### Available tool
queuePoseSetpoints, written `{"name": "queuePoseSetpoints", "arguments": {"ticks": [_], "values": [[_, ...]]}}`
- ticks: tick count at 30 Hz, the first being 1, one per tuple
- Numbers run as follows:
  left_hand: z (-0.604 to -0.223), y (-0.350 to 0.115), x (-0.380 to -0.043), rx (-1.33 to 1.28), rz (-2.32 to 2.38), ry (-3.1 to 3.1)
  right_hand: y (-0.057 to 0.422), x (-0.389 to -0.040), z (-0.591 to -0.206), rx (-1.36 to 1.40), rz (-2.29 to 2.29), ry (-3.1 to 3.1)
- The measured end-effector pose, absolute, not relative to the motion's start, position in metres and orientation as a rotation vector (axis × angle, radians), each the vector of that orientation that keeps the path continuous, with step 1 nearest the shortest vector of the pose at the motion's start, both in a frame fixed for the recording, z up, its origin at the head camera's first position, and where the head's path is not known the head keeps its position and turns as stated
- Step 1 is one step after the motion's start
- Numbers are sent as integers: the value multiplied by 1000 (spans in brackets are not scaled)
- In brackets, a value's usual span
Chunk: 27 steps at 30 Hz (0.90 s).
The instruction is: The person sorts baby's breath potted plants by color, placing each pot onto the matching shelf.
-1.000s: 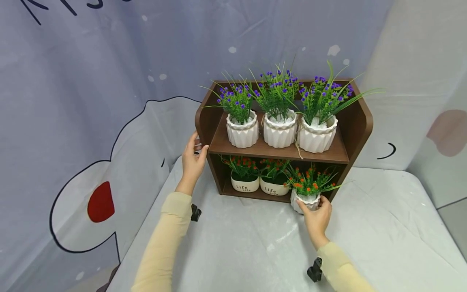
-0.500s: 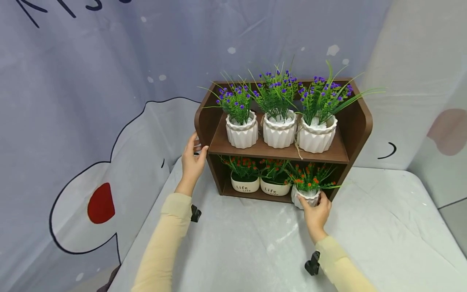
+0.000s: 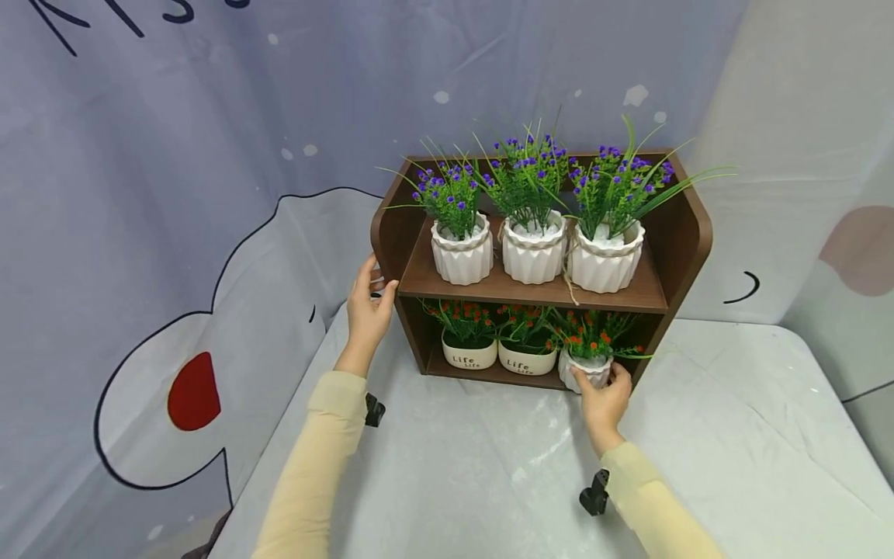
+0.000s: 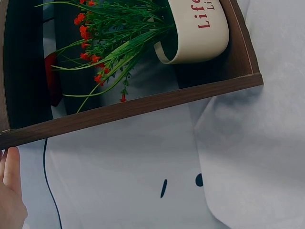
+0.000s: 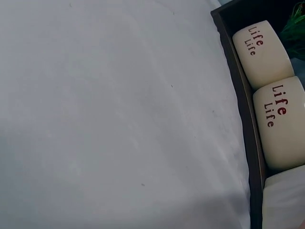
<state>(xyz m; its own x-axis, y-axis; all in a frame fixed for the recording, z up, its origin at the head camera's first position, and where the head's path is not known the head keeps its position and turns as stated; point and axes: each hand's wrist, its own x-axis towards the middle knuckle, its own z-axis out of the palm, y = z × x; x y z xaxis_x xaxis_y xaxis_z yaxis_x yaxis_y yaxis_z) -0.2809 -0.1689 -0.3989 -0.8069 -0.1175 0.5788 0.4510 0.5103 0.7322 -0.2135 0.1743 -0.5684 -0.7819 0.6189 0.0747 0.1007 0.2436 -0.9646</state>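
Note:
My right hand (image 3: 604, 402) grips a white fluted flower pot (image 3: 581, 371) with orange-red flowers, thumb at its front and fingers on its right side. The pot is at the right end of the lower level of a brown wooden shelf (image 3: 531, 296). In the right wrist view its pale side (image 5: 285, 198) stands beside the neighbouring pot. My left hand (image 3: 367, 317) touches the shelf's left side panel, thumb near the front edge, other fingers partly hidden behind it. In the left wrist view the thumb (image 4: 12, 171) meets the panel edge, extended.
Two cream pots marked "Life", a left one (image 3: 469, 355) and a middle one (image 3: 527, 361), hold red flowers on the lower level. Three white fluted pots with purple flowers, one in the middle (image 3: 534, 255), line the upper level. A printed curtain (image 3: 209, 155) hangs behind.
My right hand has moved the white pot a little back, deeper into the lower level. The left hand has stayed at the side panel.

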Motion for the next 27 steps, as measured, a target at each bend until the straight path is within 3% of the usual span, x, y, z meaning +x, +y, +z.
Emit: {"name": "queuePoseSetpoints", "arguments": {"ticks": [27], "values": [[-399, -169, -280, -258, -1316, -2182, 186, -235, -568, -654, 1615, -2149]]}}
